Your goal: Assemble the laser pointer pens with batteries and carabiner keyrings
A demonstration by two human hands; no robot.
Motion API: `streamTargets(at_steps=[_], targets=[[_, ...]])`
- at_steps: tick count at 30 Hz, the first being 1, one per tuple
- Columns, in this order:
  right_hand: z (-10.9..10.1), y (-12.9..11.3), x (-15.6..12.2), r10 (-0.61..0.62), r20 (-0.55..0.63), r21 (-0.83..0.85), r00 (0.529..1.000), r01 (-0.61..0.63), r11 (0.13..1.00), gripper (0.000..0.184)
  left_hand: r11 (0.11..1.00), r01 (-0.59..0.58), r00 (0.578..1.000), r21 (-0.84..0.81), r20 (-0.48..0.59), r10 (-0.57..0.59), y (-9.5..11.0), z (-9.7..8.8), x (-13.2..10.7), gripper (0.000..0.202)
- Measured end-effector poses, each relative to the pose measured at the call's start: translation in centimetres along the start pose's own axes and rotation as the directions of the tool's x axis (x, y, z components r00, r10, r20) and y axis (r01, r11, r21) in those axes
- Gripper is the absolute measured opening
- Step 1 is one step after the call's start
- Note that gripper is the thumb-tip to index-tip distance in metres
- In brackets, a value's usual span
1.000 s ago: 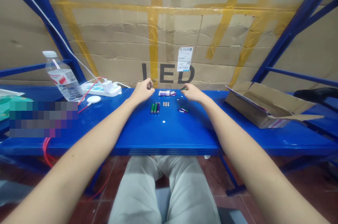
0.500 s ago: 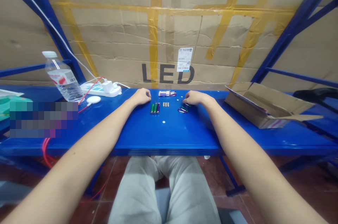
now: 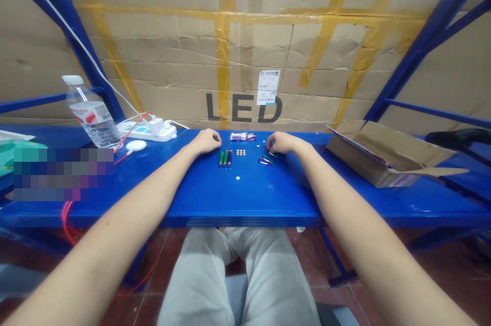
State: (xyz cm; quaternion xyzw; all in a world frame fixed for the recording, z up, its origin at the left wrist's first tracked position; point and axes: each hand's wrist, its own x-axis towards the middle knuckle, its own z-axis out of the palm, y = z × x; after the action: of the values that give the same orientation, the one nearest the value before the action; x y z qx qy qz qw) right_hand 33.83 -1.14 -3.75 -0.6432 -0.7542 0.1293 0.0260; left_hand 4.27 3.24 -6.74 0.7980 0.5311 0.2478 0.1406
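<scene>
My left hand (image 3: 207, 142) rests on the blue table with its fingers curled in, and nothing shows in them. Just right of it stand green and purple metal tubes (image 3: 225, 158), lying side by side. A small block of silver button cells (image 3: 241, 152) sits beside the tubes. Behind these lies a row of shiny silver-and-purple cylinders (image 3: 243, 136). My right hand (image 3: 282, 142) reaches down with bent fingertips closed on a dark green carabiner (image 3: 273, 154), partly hidden under them. More coloured carabiners (image 3: 265, 160) lie directly in front of that hand.
An open cardboard box (image 3: 387, 159) sits at the right. Leftward are a water bottle (image 3: 94, 116), a white power strip (image 3: 148, 129), a round white charger (image 3: 136, 146) and red cable (image 3: 69, 221). A large taped carton (image 3: 184, 60) walls the back. White dots mark the tabletop.
My right hand has shifted very slightly left, its fingertips still at the carabiners. The left hand and the laid-out parts stay practically where they were.
</scene>
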Motion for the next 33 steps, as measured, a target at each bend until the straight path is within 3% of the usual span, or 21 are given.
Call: streamTargets(at_steps=[4, 11, 17, 23, 28, 33], targets=[[0.1, 0.0, -0.1, 0.005, 0.02, 0.031, 1.0, -0.006, 0.999, 0.028, 0.99, -0.076, 0.994, 0.118, -0.075, 0.086, 0.1, -0.1, -0.2, 0.011], [0.2, -0.1, 0.0, 0.016, 0.04, 0.054, 0.999, -0.018, 0.998, 0.024, 0.962, -0.155, 0.988, 0.223, 0.02, 0.155, 0.1, -0.3, -0.3, 0.02], [0.4, 0.2, 0.5, 0.024, 0.032, 0.056, 0.999, -0.026, 0.998, 0.025, 0.961, -0.123, 0.992, 0.247, -0.002, 0.128, -0.5, -0.4, 0.0, 0.014], [0.5, 0.3, 0.6, 0.017, 0.036, 0.08, 0.999, -0.02, 0.997, 0.024, 0.976, -0.09, 0.996, 0.196, 0.006, 0.09, -1.1, -0.7, 0.1, 0.024], [0.4, 0.3, 0.5, 0.024, 0.045, 0.09, 0.999, -0.028, 0.996, 0.025, 0.989, -0.063, 0.998, 0.135, 0.012, 0.062, -1.1, -1.0, 0.2, 0.009], [0.3, 0.2, 0.3, 0.024, 0.046, 0.093, 0.999, -0.028, 0.995, 0.023, 0.999, -0.029, 0.994, 0.016, 0.102, 0.028, -0.7, -1.3, 0.1, 0.012]])
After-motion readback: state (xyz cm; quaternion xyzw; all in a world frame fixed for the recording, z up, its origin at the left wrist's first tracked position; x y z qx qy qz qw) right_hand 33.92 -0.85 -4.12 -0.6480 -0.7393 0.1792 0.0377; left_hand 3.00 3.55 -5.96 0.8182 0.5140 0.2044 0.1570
